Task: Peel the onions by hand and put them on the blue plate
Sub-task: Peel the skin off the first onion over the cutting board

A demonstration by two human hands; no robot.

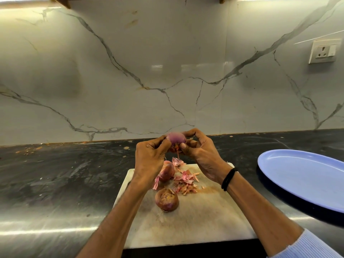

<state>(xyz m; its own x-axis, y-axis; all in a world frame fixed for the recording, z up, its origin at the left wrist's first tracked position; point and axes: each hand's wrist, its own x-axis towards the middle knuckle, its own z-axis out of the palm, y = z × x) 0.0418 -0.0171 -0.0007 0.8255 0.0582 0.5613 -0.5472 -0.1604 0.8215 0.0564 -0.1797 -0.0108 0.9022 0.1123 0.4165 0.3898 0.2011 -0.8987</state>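
**Onion mid-peel, held over board**

Onion up between both hands above cutting board so skins drop there. Left hand clamps it; right hand pinches skin. Blue plate right, bare.

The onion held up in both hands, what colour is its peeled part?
Pinkish purple. The onion shows in the head view, the only one, slightly blurred.

The onion you hold shows pale purple; the plate at three o'clock is plain light blue; the peelings are pink; your board is off-white, stained orange-brown; your wristband is black; the wall is white, grey-veined.
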